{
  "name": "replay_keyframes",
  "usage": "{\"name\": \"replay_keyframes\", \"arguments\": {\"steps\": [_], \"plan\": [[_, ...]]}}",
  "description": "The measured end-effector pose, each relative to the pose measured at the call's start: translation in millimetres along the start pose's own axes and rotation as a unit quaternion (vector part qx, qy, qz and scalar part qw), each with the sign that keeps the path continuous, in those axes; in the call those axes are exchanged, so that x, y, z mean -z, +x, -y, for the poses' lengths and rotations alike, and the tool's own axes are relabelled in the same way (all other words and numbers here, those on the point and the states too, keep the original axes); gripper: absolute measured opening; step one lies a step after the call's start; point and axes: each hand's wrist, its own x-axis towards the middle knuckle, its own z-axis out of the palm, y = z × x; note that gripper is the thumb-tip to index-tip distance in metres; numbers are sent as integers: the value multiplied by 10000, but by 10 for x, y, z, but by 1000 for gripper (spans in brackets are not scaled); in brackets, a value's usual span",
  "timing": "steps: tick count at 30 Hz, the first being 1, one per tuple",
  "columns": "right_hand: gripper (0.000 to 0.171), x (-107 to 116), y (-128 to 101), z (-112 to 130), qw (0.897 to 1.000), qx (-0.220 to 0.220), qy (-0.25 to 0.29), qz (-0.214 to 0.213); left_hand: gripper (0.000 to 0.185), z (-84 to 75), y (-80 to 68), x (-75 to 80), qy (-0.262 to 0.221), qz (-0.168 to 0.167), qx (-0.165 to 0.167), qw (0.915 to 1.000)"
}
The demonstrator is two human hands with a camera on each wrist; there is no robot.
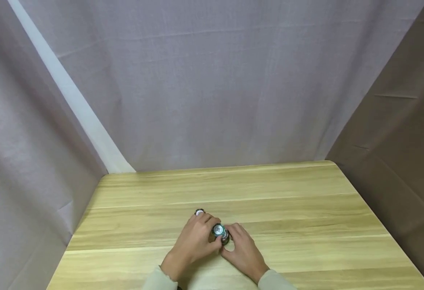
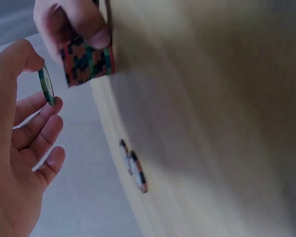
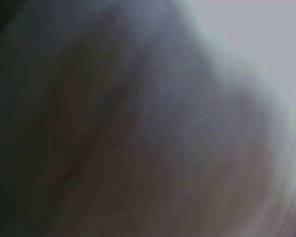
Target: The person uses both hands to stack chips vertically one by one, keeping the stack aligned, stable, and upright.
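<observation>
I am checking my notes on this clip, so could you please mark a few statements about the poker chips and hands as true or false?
1. The right hand grips a stack of chips. True.
2. The left hand holds nothing. False: it pinches a single green chip.
3. Two loose chips lie on the wooden table. True.
4. The right wrist view shows the stack clearly. False: it is only a blur.

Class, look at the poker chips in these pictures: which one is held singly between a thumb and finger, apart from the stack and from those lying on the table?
The green-edged chip, pinched on edge by the left hand. The right hand grips a stack; two loose chips lie on the table.
</observation>
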Motion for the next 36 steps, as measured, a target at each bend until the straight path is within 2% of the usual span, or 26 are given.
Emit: {"name": "replay_keyframes", "arguments": {"steps": [6,13,21,29,36], "plan": [[48,-15,7,-4,10000,47,-18,5,40,-45,-44,-80,49,-76,57,9999],[49,-33,-17,-11,9999,-51,58,104,38,-46,-111,-164,98,-106,7,9999],[50,-38,-30,-12,9999,-75,75,120,40,-67,-142,-202,162,-71,33,9998],[52,22,39,-28,9999,-74,42,53,45,-63,-79,-167,-57,76,292,9995],[47,5,24,-19,9998,-167,131,-8,30,54,-92,-96,-330,-101,717,9968]]}}
